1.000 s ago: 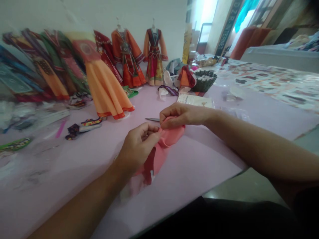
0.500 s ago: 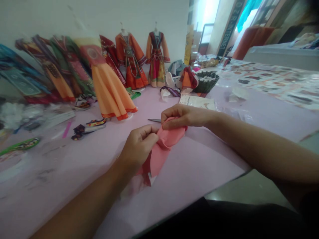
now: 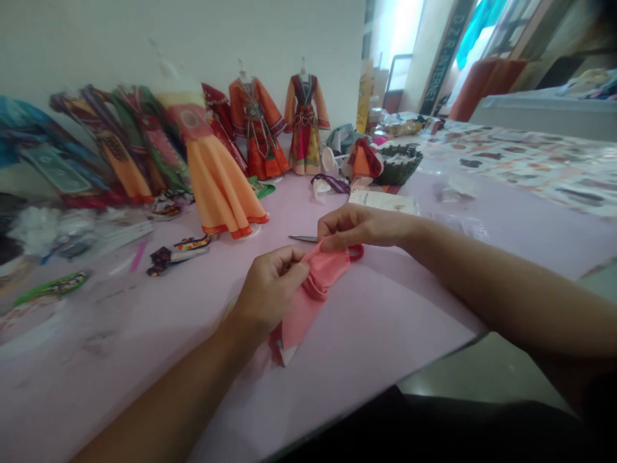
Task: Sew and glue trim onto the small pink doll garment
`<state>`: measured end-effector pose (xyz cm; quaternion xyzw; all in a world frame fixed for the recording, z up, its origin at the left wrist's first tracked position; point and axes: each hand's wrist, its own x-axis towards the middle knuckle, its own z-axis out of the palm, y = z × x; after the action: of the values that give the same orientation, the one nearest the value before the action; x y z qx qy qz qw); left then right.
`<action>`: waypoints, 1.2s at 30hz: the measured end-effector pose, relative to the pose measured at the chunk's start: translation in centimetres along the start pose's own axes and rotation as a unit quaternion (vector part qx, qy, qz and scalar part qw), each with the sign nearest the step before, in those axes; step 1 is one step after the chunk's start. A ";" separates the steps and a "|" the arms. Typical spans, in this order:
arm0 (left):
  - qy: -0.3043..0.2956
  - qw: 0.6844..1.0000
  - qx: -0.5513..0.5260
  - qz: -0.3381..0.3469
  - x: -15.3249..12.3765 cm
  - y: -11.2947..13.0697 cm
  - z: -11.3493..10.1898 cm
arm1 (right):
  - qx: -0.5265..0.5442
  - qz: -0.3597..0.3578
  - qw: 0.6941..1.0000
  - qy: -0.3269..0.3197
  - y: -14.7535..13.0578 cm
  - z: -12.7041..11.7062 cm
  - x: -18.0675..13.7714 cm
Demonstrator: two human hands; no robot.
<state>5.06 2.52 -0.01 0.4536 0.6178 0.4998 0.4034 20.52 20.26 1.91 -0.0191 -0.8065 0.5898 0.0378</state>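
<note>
A folded piece of coral-pink fabric [image 3: 308, 308] is stretched between my two hands above the table. My left hand [image 3: 274, 283] pinches its upper left edge between thumb and fingers. On the far right side, my right hand [image 3: 361, 225] is closed on the top edge of the same fabric. The lower end of the cloth hangs toward the tabletop, and a pale corner shows there. Just behind the cloth lies a pair of scissors [image 3: 303, 238] with its pointed blades to the left and a red handle loop beside the fabric; its middle is hidden.
Dolls' dresses stand along the wall, the nearest an orange-skirted one [image 3: 222, 183]. A dark green basket [image 3: 400, 167] and a printed card [image 3: 383, 200] lie beyond my right hand. Fabric scraps [image 3: 178, 254] and plastic bags [image 3: 43, 225] lie to the left on the pink table [image 3: 385, 341].
The fabric has shifted slightly down in view and its fold sits a little lower. My right hand has moved slightly right, and the scissors' red handle shows more. Both hands keep their hold.
</note>
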 end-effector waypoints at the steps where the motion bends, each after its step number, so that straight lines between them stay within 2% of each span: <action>1: -0.005 1.000 -0.005 -0.005 -0.1 0.1 0.0 | 0.000 0.000 1.000 0.001 0.0 0.0 0.0; 5: 0.000 1.000 -0.013 -0.011 -0.4 0.6 0.0 | 0.005 -0.002 1.000 0.006 -0.3 0.0 0.0; 9: 0.008 1.000 0.006 0.016 -0.7 1.1 0.1 | -0.001 0.001 1.000 0.002 -0.6 0.7 0.2; 15: -0.002 0.999 0.034 0.025 -0.3 0.6 0.1 | -0.005 -0.010 1.000 -0.007 -0.9 1.8 0.5; 22: -0.001 0.999 0.042 0.005 -0.3 0.7 -0.1 | -0.014 0.020 0.999 -0.030 -0.7 1.4 0.3; 26: -0.017 1.000 0.018 -0.009 -0.6 1.2 0.0 | -0.007 0.009 0.999 -0.032 -0.6 1.0 0.2; 32: 0.011 0.999 -0.022 -0.025 -0.8 1.2 -0.2 | 0.011 -0.003 1.000 -0.016 -0.5 0.7 0.1; 36: 0.008 1.000 0.001 -0.012 -0.7 1.2 -0.1 | 0.027 -0.006 1.000 -0.006 -0.4 0.5 0.0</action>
<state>5.32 1.88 1.23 0.4423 0.6271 0.4978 0.4042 20.44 19.64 2.13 -0.0092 -0.7904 0.6114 0.0368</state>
